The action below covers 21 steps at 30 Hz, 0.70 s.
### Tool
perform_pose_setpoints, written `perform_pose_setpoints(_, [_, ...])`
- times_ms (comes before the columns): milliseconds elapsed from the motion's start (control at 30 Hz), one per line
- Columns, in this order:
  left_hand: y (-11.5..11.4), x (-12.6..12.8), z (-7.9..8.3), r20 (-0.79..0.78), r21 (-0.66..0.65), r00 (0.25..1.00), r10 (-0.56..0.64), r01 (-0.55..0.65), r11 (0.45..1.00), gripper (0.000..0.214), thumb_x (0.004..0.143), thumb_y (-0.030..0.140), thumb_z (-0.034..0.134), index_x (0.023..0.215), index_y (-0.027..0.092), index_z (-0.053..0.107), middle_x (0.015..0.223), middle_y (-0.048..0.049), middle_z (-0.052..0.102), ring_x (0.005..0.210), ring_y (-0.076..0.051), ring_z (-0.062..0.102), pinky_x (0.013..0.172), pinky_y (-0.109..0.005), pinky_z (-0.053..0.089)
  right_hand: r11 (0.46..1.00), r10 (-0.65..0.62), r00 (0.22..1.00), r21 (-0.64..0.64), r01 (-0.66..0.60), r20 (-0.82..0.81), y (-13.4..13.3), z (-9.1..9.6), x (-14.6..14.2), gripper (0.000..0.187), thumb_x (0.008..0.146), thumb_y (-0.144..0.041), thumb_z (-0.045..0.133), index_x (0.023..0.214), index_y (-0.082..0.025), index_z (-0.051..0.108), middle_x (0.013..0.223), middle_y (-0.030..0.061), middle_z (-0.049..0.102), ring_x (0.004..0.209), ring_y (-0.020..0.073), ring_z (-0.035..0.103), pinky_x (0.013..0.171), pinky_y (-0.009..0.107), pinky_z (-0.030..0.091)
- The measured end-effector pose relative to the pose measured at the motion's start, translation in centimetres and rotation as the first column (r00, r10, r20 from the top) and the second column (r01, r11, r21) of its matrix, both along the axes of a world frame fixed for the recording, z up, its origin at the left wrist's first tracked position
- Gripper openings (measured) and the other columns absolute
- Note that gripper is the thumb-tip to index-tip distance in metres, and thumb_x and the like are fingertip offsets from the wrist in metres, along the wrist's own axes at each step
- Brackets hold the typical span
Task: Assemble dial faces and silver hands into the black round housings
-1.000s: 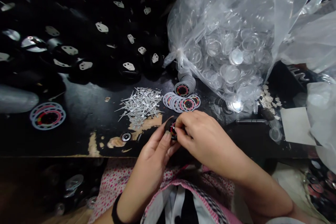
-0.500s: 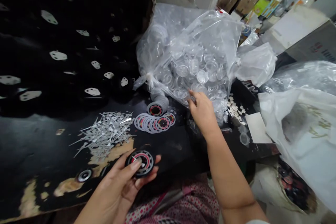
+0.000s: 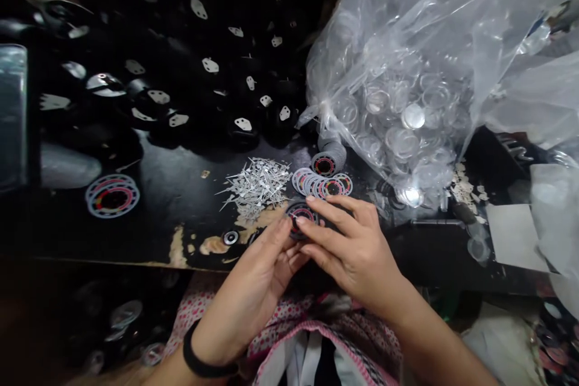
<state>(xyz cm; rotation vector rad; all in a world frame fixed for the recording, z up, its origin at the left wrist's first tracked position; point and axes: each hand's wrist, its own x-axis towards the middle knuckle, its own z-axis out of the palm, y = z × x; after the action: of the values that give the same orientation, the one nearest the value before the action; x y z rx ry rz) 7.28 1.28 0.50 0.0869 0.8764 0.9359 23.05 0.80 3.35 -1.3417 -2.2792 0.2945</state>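
Both hands meet over the near edge of a black worktable (image 3: 172, 181). My left hand (image 3: 257, 271) grips a small round black gauge (image 3: 301, 214) with a red and white dial face, holding it from below and the left. My right hand (image 3: 348, 241) lays its fingers over the top and right side of the same gauge. Just beyond lie a fan of printed dial discs (image 3: 323, 184) and a heap of small silver needles (image 3: 257, 184).
A big clear plastic bag (image 3: 407, 90) of transparent round lenses fills the right back. Rows of black gauge housings (image 3: 181, 90) with metal tabs cover the left back. A loose dial ring (image 3: 112, 195) and a small metal part (image 3: 230, 236) lie on the table.
My right hand came back from the clear bag to the gauge in my left hand. The left hand lifted the gauge up and right. The view swung back down.
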Motion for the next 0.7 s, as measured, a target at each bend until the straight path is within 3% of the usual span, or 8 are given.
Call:
perform_pose_setpoints(67, [-0.3, 0.1, -0.3, -0.072, 0.066, 0.997, -0.025, 0.03, 0.997, 0.021, 0.079, 0.031, 0.08, 0.099, 0.026, 0.079, 0.103, -0.0013, 0.079, 0.088, -0.014, 0.073, 0.074, -0.018, 0.059, 0.999, -0.033, 0.996, -0.031, 0.03, -0.084, 0.2, 0.3, 0.2, 0.018, 0.096, -0.027, 0.061, 0.111, -0.024, 0.071, 0.125, 0.0023, 0.072, 0.119, 0.0235, 0.056, 0.101, 0.043, 0.041])
perform_pose_setpoints(133, [-0.7, 0.1, -0.4, -0.177, 0.167, 0.983, -0.056, 0.086, 0.982, 0.028, 0.08, 0.033, 0.079, 0.107, 0.029, 0.077, 0.117, -0.0025, 0.076, 0.103, -0.019, 0.072, 0.082, -0.024, 0.06, 0.986, -0.143, 0.971, -0.108, 0.124, -0.191, 0.7, 0.7, 0.1, 0.015, 0.098, -0.029, 0.057, 0.104, -0.022, 0.07, 0.107, 0.002, 0.076, 0.106, 0.0194, 0.06, 0.095, 0.037, 0.043])
perform_pose_setpoints(233, [-1.3, 0.0, -0.3, -0.364, 0.299, 0.928, -0.083, 0.2, 0.933, 0.038, 0.081, 0.034, 0.077, 0.119, 0.033, 0.073, 0.13, -0.0019, 0.071, 0.122, -0.023, 0.064, 0.099, -0.029, 0.053, 0.955, -0.254, 0.942, -0.211, 0.208, -0.221, 1.6, 0.9, -0.7, 0.031, 0.103, -0.036, 0.044, 0.086, -0.019, 0.062, 0.081, 0.0011, 0.067, 0.08, 0.0153, 0.059, 0.075, 0.031, 0.042])
perform_pose_setpoints(367, [-1.6, -0.1, 0.5, -0.509, 0.353, 0.857, -0.078, 0.291, 0.889, 0.036, 0.082, 0.03, 0.075, 0.117, 0.033, 0.075, 0.124, -0.0012, 0.074, 0.125, -0.026, 0.063, 0.103, -0.03, 0.05, 0.969, -0.242, 0.951, -0.101, 0.226, -0.194, 2.1, 0.2, -2.0, 0.04, 0.105, -0.029, 0.032, 0.069, -0.021, 0.046, 0.064, -0.0016, 0.051, 0.063, 0.0132, 0.047, 0.066, 0.029, 0.034])
perform_pose_setpoints(500, [-1.4, -0.1, 1.0, -0.613, 0.362, 0.788, -0.048, 0.335, 0.87, 0.035, 0.08, 0.03, 0.076, 0.115, 0.032, 0.076, 0.121, -0.0013, 0.075, 0.121, -0.028, 0.065, 0.098, -0.032, 0.053, 0.973, -0.229, 0.938, -0.045, 0.225, -0.261, 1.9, -0.4, -2.9, 0.039, 0.104, -0.027, 0.033, 0.068, -0.022, 0.044, 0.063, -0.0011, 0.05, 0.064, 0.0133, 0.046, 0.065, 0.028, 0.034])
perform_pose_setpoints(600, [-2.6, -2.5, 0.1, -0.657, 0.312, 0.75, -0.08, 0.367, 0.876, 0.034, 0.079, 0.035, 0.076, 0.113, 0.033, 0.076, 0.122, -0.002, 0.075, 0.116, -0.029, 0.068, 0.099, -0.034, 0.053, 0.977, -0.16, 0.953, -0.178, 0.116, -0.258, 1.7, -0.1, -2.9, 0.042, 0.105, -0.032, 0.034, 0.069, -0.021, 0.052, 0.064, -0.0015, 0.056, 0.065, 0.0125, 0.051, 0.067, 0.027, 0.036])
perform_pose_setpoints(700, [-6.0, -8.3, -1.8, -0.776, 0.173, 0.621, -0.11, 0.377, 0.91, 0.037, 0.082, 0.039, 0.073, 0.118, 0.036, 0.073, 0.126, -0.0013, 0.072, 0.127, -0.033, 0.059, 0.112, -0.043, 0.042, 0.94, -0.042, 0.955, -0.334, -0.062, -0.294, 1.8, 0.4, -2.2, 0.037, 0.104, -0.039, 0.041, 0.081, -0.021, 0.063, 0.076, -0.0023, 0.068, 0.071, 0.0117, 0.059, 0.073, 0.027, 0.039])
